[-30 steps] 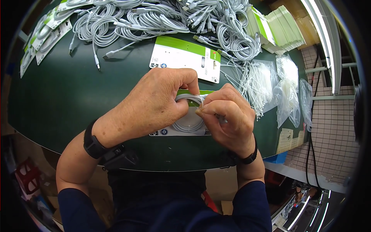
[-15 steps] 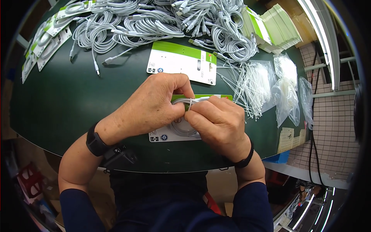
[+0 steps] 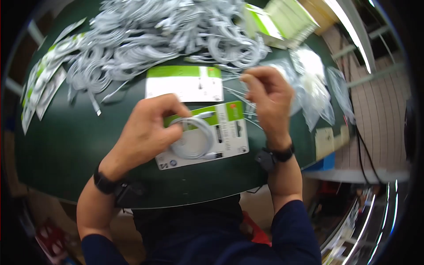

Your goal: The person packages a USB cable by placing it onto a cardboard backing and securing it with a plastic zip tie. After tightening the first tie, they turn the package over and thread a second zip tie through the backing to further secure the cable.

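My left hand [image 3: 150, 126] pinches the left side of a coiled white cable [image 3: 207, 141] and the card beneath it. The coil lies on this white-and-green backing card [image 3: 235, 140], its upper connector over the green band and the other near the lower edge. My right hand [image 3: 271, 99] is raised to the right of the card, thumb and forefinger pressed together; whether something thin is between them is too blurred to tell. White cable ties [image 3: 240, 93] stick out beside and behind it. A second, bare backing card [image 3: 183, 86] lies just beyond the first.
A big heap of coiled white cables [image 3: 145, 33] covers the far side of the green table [image 3: 48, 154]. Carded cables [image 3: 51, 81] overlap at the left. Stacked backing cards [image 3: 287, 24] stand at the far right, with clear plastic bags [image 3: 316, 95] nearer.
My right hand has left the coil and moved up and right to the cable ties. My left hand still grips the coil; the card now sits tilted and more exposed. The view has shifted.
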Available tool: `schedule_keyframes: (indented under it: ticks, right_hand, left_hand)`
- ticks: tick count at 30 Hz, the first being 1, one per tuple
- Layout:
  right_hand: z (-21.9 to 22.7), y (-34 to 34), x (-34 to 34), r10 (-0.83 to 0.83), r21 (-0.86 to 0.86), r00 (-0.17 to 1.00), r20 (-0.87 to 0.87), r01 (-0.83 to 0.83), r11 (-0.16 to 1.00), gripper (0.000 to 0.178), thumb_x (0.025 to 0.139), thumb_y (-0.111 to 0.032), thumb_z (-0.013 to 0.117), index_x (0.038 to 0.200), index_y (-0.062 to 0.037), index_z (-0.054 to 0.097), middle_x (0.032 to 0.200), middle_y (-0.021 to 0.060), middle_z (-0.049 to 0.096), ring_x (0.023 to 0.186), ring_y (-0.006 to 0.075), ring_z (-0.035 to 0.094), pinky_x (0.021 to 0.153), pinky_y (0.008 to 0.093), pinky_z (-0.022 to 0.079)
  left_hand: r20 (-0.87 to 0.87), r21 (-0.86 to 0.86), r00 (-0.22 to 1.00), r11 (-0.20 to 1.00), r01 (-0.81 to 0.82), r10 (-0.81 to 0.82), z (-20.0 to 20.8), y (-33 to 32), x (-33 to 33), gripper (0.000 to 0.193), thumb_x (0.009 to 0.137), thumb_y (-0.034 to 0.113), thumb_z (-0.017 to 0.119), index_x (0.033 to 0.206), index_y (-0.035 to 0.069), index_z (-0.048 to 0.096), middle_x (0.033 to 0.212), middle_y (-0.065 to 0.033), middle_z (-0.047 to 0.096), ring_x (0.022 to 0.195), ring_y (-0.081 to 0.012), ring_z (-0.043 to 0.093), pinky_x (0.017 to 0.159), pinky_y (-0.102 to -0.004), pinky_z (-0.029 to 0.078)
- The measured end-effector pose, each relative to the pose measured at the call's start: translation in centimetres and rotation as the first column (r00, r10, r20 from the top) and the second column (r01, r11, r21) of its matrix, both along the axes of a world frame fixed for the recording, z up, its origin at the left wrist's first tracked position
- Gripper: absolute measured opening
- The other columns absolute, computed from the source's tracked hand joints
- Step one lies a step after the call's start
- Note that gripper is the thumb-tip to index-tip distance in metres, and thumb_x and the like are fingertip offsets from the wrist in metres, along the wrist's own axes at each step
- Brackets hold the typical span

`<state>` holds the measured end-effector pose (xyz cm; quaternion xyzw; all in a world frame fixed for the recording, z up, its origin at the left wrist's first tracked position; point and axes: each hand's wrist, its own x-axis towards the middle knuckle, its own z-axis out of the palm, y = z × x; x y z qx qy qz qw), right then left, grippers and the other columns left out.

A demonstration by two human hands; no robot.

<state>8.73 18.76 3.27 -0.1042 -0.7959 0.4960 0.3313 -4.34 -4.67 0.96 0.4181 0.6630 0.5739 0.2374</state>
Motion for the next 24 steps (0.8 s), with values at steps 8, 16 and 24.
schedule_keyframes:
  ticks: [8,16,24]
  right_hand:
    - [-8.2,-2.7,-2.4,0.592,0.019,0.800,-0.103,-0.593,0.805,0.021,0.086,-0.015,0.075,0.101,-0.0012,0.070,0.097,0.0186,0.074,0.080,0.0275,0.069,0.072,0.0382,0.054]
    - [-8.7,-3.7,-4.6,0.537,0.140,0.801,-0.267,-0.519,0.843,0.022,0.076,-0.015,0.082,0.084,0.0012,0.069,0.075,0.0214,0.069,0.062,0.0338,0.063,0.060,0.0416,0.050]
    - [-8.5,-3.5,-5.7,0.502,0.430,0.840,-0.204,-0.384,0.817,0.028,0.073,-0.018,0.083,0.085,0.0029,0.070,0.077,0.0230,0.069,0.066,0.0397,0.065,0.061,0.0434,0.051]
  left_hand:
    - [0.104,-0.007,0.993,0.998,0.062,-0.061,-1.0,-1.2,-1.7,0.016,0.092,0.003,0.073,0.105,0.002,0.062,0.108,-0.0068,0.067,0.098,-0.0133,0.062,0.091,-0.0273,0.048]
    - [0.059,0.081,0.997,0.996,0.041,-0.046,-2.9,-2.7,-4.0,0.021,0.095,0.008,0.075,0.108,0.003,0.061,0.114,-0.0091,0.067,0.106,-0.0149,0.061,0.096,-0.0302,0.047]
    - [-0.013,0.082,1.000,0.997,0.004,-0.003,-2.2,-1.8,-4.2,0.020,0.099,0.016,0.075,0.108,0.003,0.063,0.108,-0.0058,0.069,0.100,-0.0127,0.063,0.094,-0.0291,0.049]
